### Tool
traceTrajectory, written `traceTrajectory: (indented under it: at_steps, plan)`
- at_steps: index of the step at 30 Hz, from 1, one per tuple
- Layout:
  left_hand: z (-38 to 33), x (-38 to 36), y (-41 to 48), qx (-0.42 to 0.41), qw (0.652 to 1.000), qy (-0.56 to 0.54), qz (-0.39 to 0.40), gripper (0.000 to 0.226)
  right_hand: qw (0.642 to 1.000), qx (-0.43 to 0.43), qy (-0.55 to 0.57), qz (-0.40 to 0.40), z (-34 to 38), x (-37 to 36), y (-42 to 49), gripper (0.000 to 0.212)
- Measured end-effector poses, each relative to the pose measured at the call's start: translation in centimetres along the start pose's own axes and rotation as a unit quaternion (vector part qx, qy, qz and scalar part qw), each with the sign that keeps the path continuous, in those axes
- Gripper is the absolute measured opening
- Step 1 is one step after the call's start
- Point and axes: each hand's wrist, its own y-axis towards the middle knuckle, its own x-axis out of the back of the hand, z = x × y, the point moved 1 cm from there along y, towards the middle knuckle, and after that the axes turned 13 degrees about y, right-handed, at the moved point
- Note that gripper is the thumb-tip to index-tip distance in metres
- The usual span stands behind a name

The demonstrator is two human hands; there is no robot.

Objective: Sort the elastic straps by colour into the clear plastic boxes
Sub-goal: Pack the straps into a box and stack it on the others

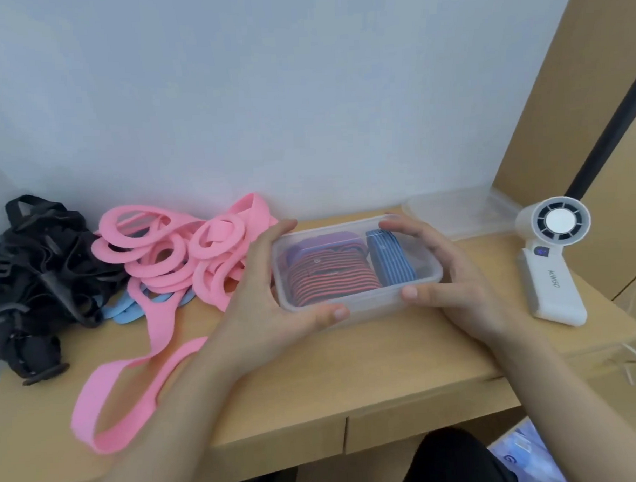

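While left hand and right hand grip, box lies crosswise.

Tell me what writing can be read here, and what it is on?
"MINISO": running along the handle of the white handheld fan.
Small lit display on the fan: too blurred to read.
Blue print on the packet at lower right: too blurred to read.

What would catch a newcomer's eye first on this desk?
The bright pink straps sprawl left of centre, beside a black strap pile at far left. At centre, the left hand and right hand grip a clear plastic box of striped straps. A white handheld fan sits at right.
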Motion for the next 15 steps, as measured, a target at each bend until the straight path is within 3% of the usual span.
traceTrajectory:
  at_steps: [15]
  plan:
    - [-0.5, 0.1, -1.4, 0.020, 0.998, 0.046, -0.024, 0.104, 0.999, 0.001, 0.040, -0.010, 0.5, -1.1, -1.2, 0.076]
